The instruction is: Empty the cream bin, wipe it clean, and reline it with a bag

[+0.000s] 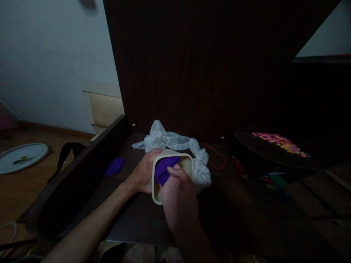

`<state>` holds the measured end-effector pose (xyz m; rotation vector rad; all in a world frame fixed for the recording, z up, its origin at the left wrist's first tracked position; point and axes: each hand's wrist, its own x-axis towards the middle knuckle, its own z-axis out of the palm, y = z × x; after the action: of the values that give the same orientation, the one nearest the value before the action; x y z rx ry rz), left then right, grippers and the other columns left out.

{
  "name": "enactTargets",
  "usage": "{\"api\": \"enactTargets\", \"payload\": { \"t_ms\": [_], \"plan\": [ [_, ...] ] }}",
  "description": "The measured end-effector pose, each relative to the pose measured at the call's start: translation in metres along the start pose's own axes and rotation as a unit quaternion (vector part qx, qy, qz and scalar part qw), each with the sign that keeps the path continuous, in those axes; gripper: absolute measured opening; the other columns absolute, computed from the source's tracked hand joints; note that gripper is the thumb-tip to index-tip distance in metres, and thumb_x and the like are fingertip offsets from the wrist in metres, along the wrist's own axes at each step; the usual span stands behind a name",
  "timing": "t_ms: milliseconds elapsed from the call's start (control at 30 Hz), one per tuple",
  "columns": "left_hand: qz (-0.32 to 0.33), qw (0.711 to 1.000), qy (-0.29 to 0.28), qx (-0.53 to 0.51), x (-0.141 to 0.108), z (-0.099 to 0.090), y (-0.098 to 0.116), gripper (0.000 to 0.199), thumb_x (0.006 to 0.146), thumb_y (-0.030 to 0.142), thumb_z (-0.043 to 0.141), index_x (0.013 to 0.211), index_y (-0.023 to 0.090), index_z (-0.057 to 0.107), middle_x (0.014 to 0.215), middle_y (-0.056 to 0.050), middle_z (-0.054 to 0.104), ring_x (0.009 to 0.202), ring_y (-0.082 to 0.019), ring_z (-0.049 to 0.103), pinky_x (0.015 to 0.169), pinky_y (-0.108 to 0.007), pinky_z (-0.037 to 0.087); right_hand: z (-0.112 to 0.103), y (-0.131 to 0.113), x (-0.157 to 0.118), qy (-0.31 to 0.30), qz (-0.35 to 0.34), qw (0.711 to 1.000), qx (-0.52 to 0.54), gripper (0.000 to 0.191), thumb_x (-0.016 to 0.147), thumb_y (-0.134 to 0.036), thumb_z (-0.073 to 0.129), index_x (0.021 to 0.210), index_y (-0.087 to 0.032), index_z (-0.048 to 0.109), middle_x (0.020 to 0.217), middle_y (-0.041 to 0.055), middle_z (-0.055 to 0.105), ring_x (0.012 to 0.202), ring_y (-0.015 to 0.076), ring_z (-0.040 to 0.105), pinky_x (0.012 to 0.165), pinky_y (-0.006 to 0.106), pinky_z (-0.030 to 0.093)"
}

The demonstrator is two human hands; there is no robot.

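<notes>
My left hand grips a cream plastic container from its left side, tilting its open mouth toward me. Inside it my right hand is closed on a folded purple cloth, thumb on top; its other fingers are mostly hidden in the container. A crumpled white plastic bag lies behind and to the right of the container. Farther left, a second purple cloth piece rests on the dark wooden surface.
An orange-rimmed lid or frame lies right of the bag. Pink and yellow small pieces sit on a dark ledge at the right. A raised dark side board edges the left. On the floor is a white round lid-like object.
</notes>
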<state>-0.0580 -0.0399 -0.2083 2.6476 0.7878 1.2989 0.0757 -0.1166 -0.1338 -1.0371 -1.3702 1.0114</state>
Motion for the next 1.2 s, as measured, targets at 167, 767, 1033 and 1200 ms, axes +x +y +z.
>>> {"api": "enactTargets", "payload": {
  "t_ms": [167,767,1033,1200],
  "plan": [
    [0.003,1.000,0.017,-0.009,-0.002,0.002,0.000,0.111,0.068,0.048,0.082,0.156,0.021,0.019,0.147,-0.022,0.044,0.138,-0.046,0.046,0.114,-0.066,0.039,-0.001,-0.019,-0.003,-0.015,0.058,0.992,0.114,0.048,0.088,-0.027,0.042,0.132,-0.017,0.057,0.115,0.0076,0.072,0.116,0.0259,0.066,0.099,0.039,0.054],
    [-0.116,0.989,0.007,-0.096,-0.009,-0.004,-0.005,0.109,0.060,0.054,0.086,0.148,0.019,0.032,0.147,-0.022,0.047,0.139,-0.042,0.047,0.114,-0.059,0.043,0.000,-0.012,-0.034,-0.175,-0.001,0.946,-0.273,0.089,0.082,-0.029,0.063,0.157,0.001,0.026,0.153,0.0275,0.044,0.142,0.0375,0.045,0.119,0.050,0.037],
    [-0.102,0.989,-0.011,-0.110,-0.011,-0.007,-0.010,0.111,0.061,0.052,0.087,0.151,0.017,0.032,0.149,-0.024,0.046,0.138,-0.044,0.047,0.113,-0.060,0.045,-0.018,0.007,-0.045,-0.270,-0.042,0.871,-0.408,0.076,0.084,-0.031,0.063,0.148,0.006,0.043,0.152,0.0295,0.046,0.144,0.0390,0.042,0.126,0.052,0.022],
    [-0.044,0.996,-0.010,-0.077,-0.009,-0.008,-0.011,0.115,0.063,0.053,0.087,0.154,0.019,0.025,0.148,-0.025,0.044,0.140,-0.044,0.045,0.116,-0.062,0.040,-0.043,0.009,-0.031,-0.330,-0.162,0.817,-0.444,0.061,0.090,-0.031,0.063,0.139,0.004,0.055,0.145,0.0281,0.055,0.137,0.0363,0.050,0.122,0.050,0.031]
  ]
}}
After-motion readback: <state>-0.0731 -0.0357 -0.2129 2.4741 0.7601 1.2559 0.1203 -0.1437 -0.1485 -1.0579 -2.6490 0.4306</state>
